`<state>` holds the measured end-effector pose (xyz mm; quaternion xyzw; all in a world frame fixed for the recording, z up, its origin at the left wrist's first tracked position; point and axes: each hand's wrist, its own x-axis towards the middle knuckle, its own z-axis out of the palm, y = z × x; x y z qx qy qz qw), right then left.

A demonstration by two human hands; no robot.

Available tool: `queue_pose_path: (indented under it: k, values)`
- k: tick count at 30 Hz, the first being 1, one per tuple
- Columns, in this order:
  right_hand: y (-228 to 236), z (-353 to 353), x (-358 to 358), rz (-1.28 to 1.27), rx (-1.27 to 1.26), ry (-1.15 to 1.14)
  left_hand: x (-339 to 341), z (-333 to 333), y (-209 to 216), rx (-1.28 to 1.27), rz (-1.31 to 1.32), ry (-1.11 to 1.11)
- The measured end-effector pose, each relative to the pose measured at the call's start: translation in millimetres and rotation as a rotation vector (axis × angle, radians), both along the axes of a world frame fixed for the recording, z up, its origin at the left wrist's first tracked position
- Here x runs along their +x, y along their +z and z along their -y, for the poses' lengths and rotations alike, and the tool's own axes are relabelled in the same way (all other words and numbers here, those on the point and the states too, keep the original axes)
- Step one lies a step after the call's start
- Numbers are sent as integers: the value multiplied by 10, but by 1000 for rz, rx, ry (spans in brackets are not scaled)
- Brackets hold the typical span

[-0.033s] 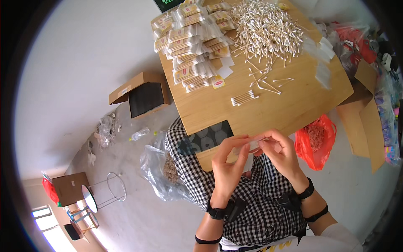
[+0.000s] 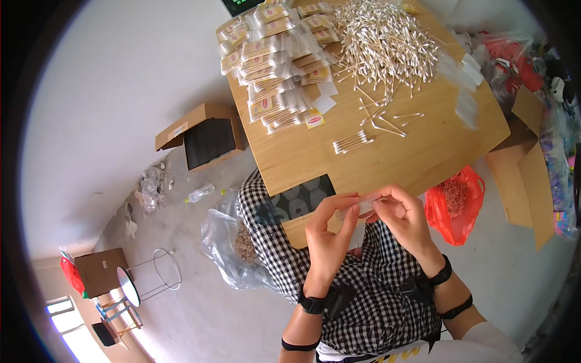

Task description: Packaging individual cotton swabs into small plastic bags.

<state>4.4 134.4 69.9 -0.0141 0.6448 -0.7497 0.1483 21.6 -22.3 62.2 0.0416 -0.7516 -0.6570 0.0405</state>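
Just past the table's near edge, above my lap, my left hand (image 2: 327, 239) and my right hand (image 2: 404, 222) pinch a small see-through plastic bag (image 2: 365, 208) between thumbs and fingertips. The fingers hide much of it. On the wooden table (image 2: 399, 163) beyond them lies a short row of cotton swabs (image 2: 353, 141) side by side. A few loose swabs (image 2: 387, 125) are scattered behind that row. Farther back is a large heap of cotton swabs (image 2: 387, 45). Stacks of filled swab packets (image 2: 266, 66) with yellow and red labels stand at the back left.
See-through bags (image 2: 466, 109) lie at the table's right. A dark patterned pad (image 2: 302, 196) sits at the near left corner. A red plastic bag (image 2: 463, 212) and an open carton (image 2: 514, 175) are right of the table; another carton (image 2: 203, 136) and a grey bag (image 2: 230, 254) are left.
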Motion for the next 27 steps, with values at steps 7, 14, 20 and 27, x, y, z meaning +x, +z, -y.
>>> queue_pose_path:
  k: [7,14,20,27]
  values:
    - [-243,-46,-179,117,33,-21,-130,-29,-279,186,168,-29]
    - [-201,-27,-232,130,90,-2,-160,-42,-265,144,147,-19]
    - [-177,-44,-259,87,129,14,-165,-34,-266,125,124,4]
    - [-128,-109,-234,114,110,49,-157,-33,-256,122,155,-3]
